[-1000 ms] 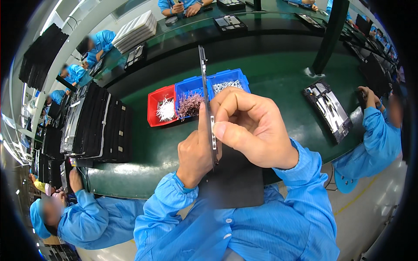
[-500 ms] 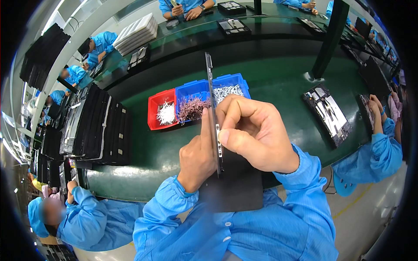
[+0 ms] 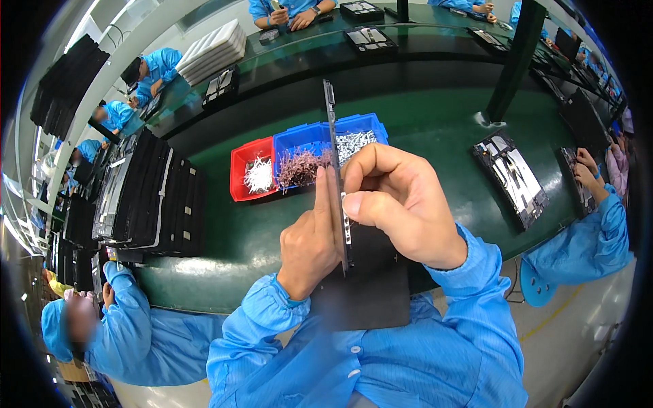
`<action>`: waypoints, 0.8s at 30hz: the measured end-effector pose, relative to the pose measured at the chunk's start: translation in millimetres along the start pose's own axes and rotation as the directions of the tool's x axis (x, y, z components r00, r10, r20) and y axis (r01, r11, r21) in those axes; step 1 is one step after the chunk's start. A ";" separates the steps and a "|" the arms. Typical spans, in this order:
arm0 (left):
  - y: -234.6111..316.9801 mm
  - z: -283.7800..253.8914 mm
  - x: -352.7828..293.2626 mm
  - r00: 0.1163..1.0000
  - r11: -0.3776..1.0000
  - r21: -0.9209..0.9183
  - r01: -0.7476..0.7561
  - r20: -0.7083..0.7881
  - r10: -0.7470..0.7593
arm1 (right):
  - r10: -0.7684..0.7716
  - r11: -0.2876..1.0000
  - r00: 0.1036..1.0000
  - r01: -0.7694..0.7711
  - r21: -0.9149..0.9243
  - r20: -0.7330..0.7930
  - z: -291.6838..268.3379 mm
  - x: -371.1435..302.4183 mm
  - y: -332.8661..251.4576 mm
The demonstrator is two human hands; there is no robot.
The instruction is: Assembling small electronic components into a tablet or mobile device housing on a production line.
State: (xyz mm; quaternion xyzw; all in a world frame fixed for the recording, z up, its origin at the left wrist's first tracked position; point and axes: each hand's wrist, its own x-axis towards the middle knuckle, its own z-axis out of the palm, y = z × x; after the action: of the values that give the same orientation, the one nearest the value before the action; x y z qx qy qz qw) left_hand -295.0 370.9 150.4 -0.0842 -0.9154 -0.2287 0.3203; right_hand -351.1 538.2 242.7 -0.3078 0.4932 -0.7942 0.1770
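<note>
The left hand (image 3: 306, 245) supports a thin dark panel (image 3: 332, 112) on edge, its forefinger straight along the left face and its thumb hidden from view. The right hand (image 3: 408, 207) has its thumb and bent forefinger drawn nearly together at the panel's right side, just above a pale strip (image 3: 347, 228); whether they grip anything small cannot be told. The panel stands upright above the green tabletop (image 3: 231, 272), before a red bin (image 3: 238, 192) and blue bins (image 3: 291, 136).

The right hand (image 3: 401, 207) hides part of a blue bin (image 3: 358, 122); at twelve o'clock a co-worker (image 3: 294, 7) is cropped; at eight o'clock another's head (image 3: 80, 321) is blurred.
</note>
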 end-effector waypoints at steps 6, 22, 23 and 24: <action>-6.1 2.4 3.5 0.970 0.954 0.189 -0.233 -0.030 0.243 | 0.047 0.999 0.999 -0.047 -0.008 -0.013 0.3 1.1 -2.7; -36.0 -0.2 -27.0 0.967 0.966 0.036 -0.254 0.022 0.253 | -0.552 0.814 0.832 0.525 -0.246 -0.049 -40.0 -24.0 20.9; -6.9 -24.3 -6.8 0.989 0.961 -0.241 -0.138 0.025 0.148 | -0.587 0.686 0.792 0.375 -0.623 -0.169 -49.1 -32.0 13.1; -6.6 -38.5 -11.0 0.973 0.893 -0.450 0.010 0.212 0.096 | -0.530 0.567 0.839 0.242 -0.787 -0.124 -63.7 -39.2 10.9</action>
State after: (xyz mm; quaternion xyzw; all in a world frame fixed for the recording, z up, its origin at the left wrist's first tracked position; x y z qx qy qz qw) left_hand -267.3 346.8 167.7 -0.2018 -0.8667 -0.4148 0.1898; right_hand -364.3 599.1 200.1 -0.3090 0.7148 -0.5813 -0.2360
